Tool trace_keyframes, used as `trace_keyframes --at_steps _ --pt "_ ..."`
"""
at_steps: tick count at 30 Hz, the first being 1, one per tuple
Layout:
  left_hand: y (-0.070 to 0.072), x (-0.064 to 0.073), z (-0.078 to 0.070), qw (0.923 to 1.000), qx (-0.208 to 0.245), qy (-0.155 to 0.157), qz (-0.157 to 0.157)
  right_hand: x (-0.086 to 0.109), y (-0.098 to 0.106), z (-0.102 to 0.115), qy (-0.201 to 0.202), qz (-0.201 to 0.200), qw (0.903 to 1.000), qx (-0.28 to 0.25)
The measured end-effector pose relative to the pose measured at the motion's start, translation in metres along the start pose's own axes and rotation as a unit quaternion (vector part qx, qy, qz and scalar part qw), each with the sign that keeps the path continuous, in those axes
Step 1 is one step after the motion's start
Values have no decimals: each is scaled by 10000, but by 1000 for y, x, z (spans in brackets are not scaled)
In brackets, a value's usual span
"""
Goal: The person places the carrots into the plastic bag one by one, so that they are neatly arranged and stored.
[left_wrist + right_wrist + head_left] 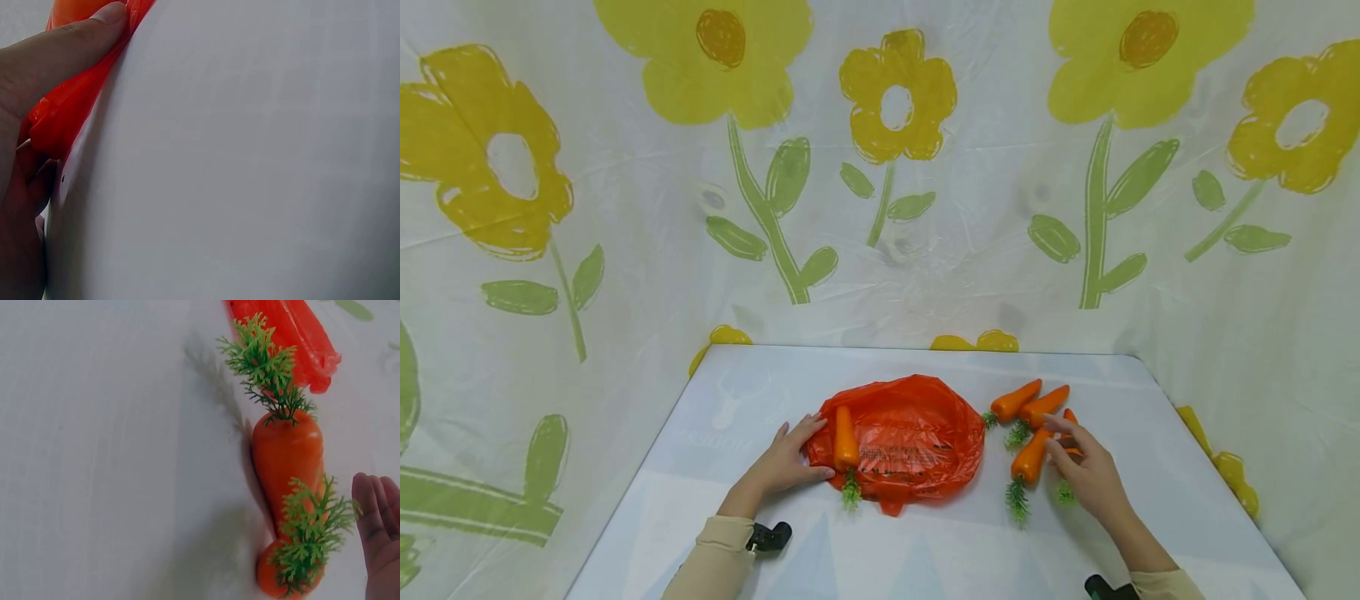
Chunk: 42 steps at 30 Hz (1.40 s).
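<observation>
An orange-red plastic bag [925, 417] lies spread on the table, with one toy carrot [846, 442] on its left part, green leaves toward me. My left hand [786, 462] holds the bag's left edge; in the left wrist view the thumb [69, 47] lies over the red plastic, with fingers below. My right hand [1090, 475] hovers over the carrots to the right, its fingers partly extended and nothing in its grasp. Beneath it, one carrot [1070, 417] is partly hidden. Nearest the bag's right side lies a leafy carrot [1030, 458], also seen as an upright carrot [289, 450] in the right wrist view.
Two more carrots [1017, 401] lie farther back, right of the bag. The white table [700, 467] has pale triangle prints. Behind and beside it hangs a curtain [985, 208] with yellow flowers. Black wrist devices [769, 537] sit at both sleeves.
</observation>
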State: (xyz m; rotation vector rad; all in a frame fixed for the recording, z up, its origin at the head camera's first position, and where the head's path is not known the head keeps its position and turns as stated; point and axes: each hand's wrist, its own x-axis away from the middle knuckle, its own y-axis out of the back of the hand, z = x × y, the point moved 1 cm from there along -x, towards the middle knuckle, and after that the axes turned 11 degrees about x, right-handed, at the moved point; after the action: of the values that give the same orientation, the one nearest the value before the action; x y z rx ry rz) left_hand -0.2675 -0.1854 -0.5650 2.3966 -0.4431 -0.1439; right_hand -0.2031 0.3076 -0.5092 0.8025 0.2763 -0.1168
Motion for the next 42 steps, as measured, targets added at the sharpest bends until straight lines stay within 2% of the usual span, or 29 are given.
trace_keyframes --at_steps 14,26,31,37,42 --pt "0 -1 2 9999 77 74 8 3 12 -17 33 -314 9988 386" --pt "-1 -1 2 9999 79 90 -20 5 22 -22 -344 -218 9972 626" --pt "1 -1 1 10000 28 72 -10 8 23 -28 -383 -260 9956 812" --pt "2 0 -1 10000 -8 70 -19 11 22 -37 -401 -345 9958 749" --pt "1 1 -2 9998 96 179 -36 11 21 -43 -474 -222 9948 879"
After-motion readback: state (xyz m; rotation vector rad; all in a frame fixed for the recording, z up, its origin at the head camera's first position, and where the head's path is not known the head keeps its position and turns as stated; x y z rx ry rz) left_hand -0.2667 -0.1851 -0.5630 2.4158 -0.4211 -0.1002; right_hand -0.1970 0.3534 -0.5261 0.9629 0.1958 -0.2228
